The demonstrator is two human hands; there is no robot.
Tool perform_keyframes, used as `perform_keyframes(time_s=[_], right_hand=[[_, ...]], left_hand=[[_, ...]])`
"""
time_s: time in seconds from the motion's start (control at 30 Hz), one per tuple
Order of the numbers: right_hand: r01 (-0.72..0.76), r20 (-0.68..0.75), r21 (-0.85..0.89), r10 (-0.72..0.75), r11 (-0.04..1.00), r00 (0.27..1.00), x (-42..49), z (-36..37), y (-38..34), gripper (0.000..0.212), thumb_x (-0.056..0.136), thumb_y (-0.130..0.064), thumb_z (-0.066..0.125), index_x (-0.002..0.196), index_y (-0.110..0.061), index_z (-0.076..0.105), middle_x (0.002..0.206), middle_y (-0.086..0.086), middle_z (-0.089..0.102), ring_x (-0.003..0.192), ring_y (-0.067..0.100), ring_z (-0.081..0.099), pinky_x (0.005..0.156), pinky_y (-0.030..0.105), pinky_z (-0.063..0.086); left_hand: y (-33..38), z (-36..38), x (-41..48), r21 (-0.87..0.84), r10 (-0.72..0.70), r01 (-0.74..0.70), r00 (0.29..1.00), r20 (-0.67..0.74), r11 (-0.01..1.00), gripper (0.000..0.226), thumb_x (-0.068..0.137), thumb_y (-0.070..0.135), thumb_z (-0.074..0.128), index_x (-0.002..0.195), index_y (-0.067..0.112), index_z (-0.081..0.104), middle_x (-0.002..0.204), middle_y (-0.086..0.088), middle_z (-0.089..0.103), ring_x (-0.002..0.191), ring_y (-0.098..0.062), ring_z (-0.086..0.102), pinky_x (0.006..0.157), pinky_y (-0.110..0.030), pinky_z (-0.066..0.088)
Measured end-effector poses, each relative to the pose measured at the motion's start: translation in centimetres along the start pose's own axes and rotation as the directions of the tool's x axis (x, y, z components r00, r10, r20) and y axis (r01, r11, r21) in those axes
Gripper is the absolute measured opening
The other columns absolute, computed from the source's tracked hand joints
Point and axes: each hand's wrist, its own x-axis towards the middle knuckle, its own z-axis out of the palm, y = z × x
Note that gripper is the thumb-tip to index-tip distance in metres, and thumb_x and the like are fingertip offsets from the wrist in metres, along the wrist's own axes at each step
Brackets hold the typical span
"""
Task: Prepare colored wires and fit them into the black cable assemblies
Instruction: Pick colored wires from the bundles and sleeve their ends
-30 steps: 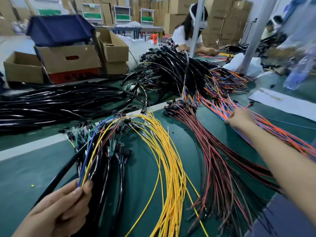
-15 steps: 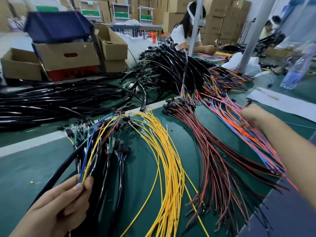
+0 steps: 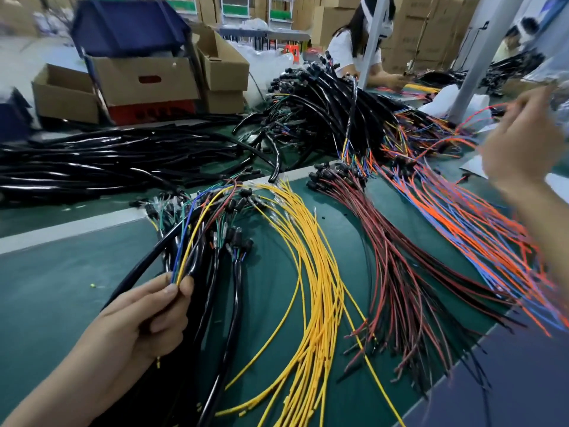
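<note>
Pinching tight at the lower left of the head view, the left hand [image 3: 138, 322] grips a thin bunch of leads [image 3: 187, 241] between thumb and forefinger, blue and yellow the clearest, and they arc up and away toward small dark connectors. A black cable [image 3: 144, 260] runs out from behind the same fingers, slanting up to the right above the counter [image 3: 46, 288]. Under that hand lies a sheaf of more black cabled assemblies [image 3: 228, 303], their coloured ends fanned near a pale strip across the counter. Over on the right, the right hand [image 3: 523, 143] is up in the air and badly blurred, fingers curled, an orange wire [image 3: 474, 114] looping from its fingertips back down toward the piles. Between the hands, three loose bundles spread on the green surface: yellow wires [image 3: 320, 272] in the middle, red wires [image 3: 397, 272] just beside them, then orange and blue wires [image 3: 462, 217] furthest right, passing below the raised hand. Far left, a long heap of bare black cables [image 3: 107, 164] lies flat. Behind the bundles a tall tangle of finished assemblies [image 3: 323, 103] piles up, coloured tails hanging toward the red wires. Beyond all that, cardboard boxes [image 3: 144, 81] are stacked at the left, a white post [image 3: 480, 57] rises at the right, and a person [image 3: 348, 47] in white works at the far side.
</note>
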Motion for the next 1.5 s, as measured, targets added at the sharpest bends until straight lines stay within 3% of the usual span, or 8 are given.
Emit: perform_keyframes(time_s=[0.17,0.4,0.53,0.7,1.0,1.2,1.3,1.5], right_hand=[[0.290,0.594,-0.206,-0.116,0.934,0.796,1.0,0.0,-2.6,0.030,0.093,-0.019,0.047,0.107,0.005,0.060,0.104,0.034,0.060,0.096,0.049,0.058,0.083,0.049,0.050],[0.288,0.616,-0.081,-0.179,0.954,0.767,-1.1,-1.7,-6.8,0.026,0.097,-0.018,0.041,0.108,0.000,0.056,0.109,0.037,0.057,0.100,0.050,0.056,0.083,0.048,0.048],[0.277,0.375,0.013,-0.262,0.961,0.889,-1.2,-3.1,-8.6,0.023,0.099,-0.024,0.038,0.105,-0.005,0.050,0.095,0.036,0.057,0.090,0.051,0.057,0.068,0.044,0.040],[0.390,0.901,0.039,-0.201,0.920,0.384,-2.3,-3.5,-9.5,0.013,0.088,-0.019,0.059,0.078,-0.013,0.063,0.086,0.018,0.065,0.075,0.028,0.058,0.066,0.030,0.045],[0.385,0.945,0.003,-0.128,0.923,0.300,-4.3,-2.3,-8.3,0.018,0.085,-0.016,0.061,0.068,-0.020,0.063,0.054,-0.001,0.060,0.051,0.011,0.055,0.047,0.019,0.039],[0.452,0.869,-0.105,-0.139,0.886,0.475,-6.4,1.0,-6.9,0.022,0.092,-0.034,0.057,0.108,-0.021,0.064,0.114,0.014,0.062,0.109,0.032,0.054,0.093,0.038,0.045],[0.313,0.791,0.081,-0.252,0.946,0.558,-8.1,1.2,-8.0,0.028,0.088,-0.041,0.062,0.103,-0.017,0.063,0.105,0.012,0.061,0.099,0.029,0.056,0.085,0.033,0.044],[0.223,0.892,0.250,-0.314,0.942,0.325,-11.8,0.8,-11.9,0.039,0.087,-0.047,0.061,0.076,-0.010,0.067,0.069,0.009,0.064,0.062,0.016,0.057,0.062,0.030,0.047]], left_hand=[[0.5,1.5,-0.4,-0.059,-0.001,-0.005,0.995,-0.105,0.998,0.019,0.084,0.019,0.047,0.077,0.008,0.061,0.052,0.003,0.026,0.040,-0.006,0.018,0.038,-0.020,0.012],[0.4,1.9,-0.5,-0.081,-0.011,-0.001,0.989,-0.148,0.997,0.016,0.085,0.015,0.046,0.081,0.002,0.055,0.052,0.002,0.023,0.039,-0.005,0.016,0.037,-0.017,0.012],[0.4,2.0,-0.6,-0.083,-0.004,-0.009,0.989,-0.147,0.996,0.016,0.084,0.015,0.046,0.082,0.001,0.054,0.053,0.001,0.023,0.039,-0.005,0.017,0.036,-0.016,0.014],[0.4,2.1,-0.7,-0.084,-0.002,-0.012,0.987,-0.162,0.996,0.017,0.084,0.014,0.047,0.082,0.001,0.056,0.052,0.001,0.025,0.038,-0.006,0.018,0.037,-0.016,0.013],[0.4,2.1,-0.5,-0.075,0.017,-0.031,0.984,-0.175,0.997,0.017,0.083,0.014,0.047,0.081,0.001,0.058,0.051,0.001,0.026,0.038,-0.006,0.018,0.037,-0.016,0.013],[0.4,2.2,-0.6,-0.059,0.022,-0.033,0.986,-0.165,0.998,0.017,0.084,0.015,0.047,0.081,0.001,0.057,0.052,0.001,0.026,0.039,-0.006,0.018,0.037,-0.017,0.012],[0.4,2.2,-0.6,-0.046,0.026,-0.034,0.987,-0.157,0.998,0.018,0.084,0.015,0.047,0.083,-0.001,0.056,0.051,0.001,0.027,0.038,-0.006,0.018,0.037,-0.017,0.012],[0.3,2.2,-0.7,-0.037,0.027,-0.034,0.986,-0.163,0.999,0.018,0.083,0.015,0.047,0.083,-0.001,0.055,0.051,0.002,0.027,0.038,-0.006,0.018,0.038,-0.018,0.011]])
